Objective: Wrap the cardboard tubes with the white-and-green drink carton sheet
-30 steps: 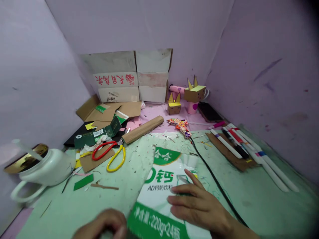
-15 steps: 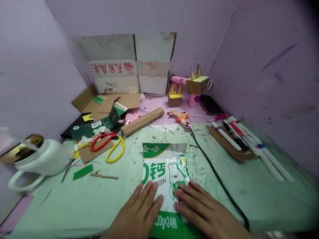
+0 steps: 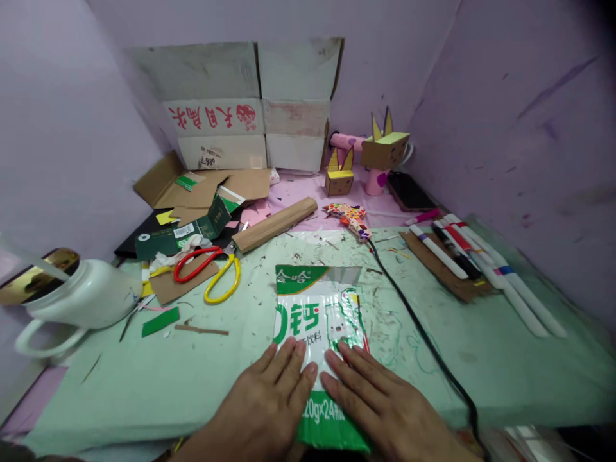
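A green and white printed cardboard piece lies flat at the table's front edge, with Chinese lettering and a cartoon animal on it. My left hand rests flat on its left side, fingers stretched out and pointing away from me. On its right side lies my right hand, also flat with extended fingers. Both palms partly cover the lower print. Beyond the cardboard is a patterned hot glue gun, its black cord running down past my right hand.
Red and yellow scissors, a brown cardboard strip and cardboard scraps are at the left. A white mug lies on its side at the far left. Markers and a phone are on the right; small cardboard animal heads stand behind.
My right hand has slid left across the cardboard, closer to my left hand. The left hand stays in nearly the same place. The camera view has tilted slightly downward.
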A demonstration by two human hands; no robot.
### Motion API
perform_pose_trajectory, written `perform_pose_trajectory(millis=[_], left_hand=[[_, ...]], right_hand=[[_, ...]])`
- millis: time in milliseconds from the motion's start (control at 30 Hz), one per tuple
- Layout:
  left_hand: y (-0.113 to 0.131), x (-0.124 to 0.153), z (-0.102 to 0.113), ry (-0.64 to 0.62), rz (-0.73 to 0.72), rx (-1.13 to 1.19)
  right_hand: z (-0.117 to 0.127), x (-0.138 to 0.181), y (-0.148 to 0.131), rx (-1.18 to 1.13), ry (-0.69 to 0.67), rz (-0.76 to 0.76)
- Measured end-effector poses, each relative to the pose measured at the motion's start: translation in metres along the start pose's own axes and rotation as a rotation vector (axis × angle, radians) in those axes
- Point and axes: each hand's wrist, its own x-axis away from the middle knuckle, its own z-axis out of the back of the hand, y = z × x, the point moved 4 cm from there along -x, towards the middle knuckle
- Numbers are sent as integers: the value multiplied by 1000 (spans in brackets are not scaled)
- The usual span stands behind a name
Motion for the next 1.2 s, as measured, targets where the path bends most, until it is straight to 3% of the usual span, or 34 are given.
perform_pose_trajectory(millis=[200,367,600,767,933,1067,1200], left_hand=[[-19,-22,21,-70,70,272],[-35,-38,33,-114,256,462],[-31,-36,29,56,392,402],[-31,-36,17,36,528,551],[-39,-29,17,-7,535,723],[-43,-18,25,-107,462,804],[-43,-13,29,-93,404,830]], right_hand=[[13,-17,11,-250,97,-173],[13,-24,23,-453,144,-431],[8,-23,21,-419,145,-460],[-3,-17,21,-444,85,-520],[6,-11,21,-599,151,-542],[20,-4,17,-537,273,-511],[16,-4,16,-620,194,-602]])
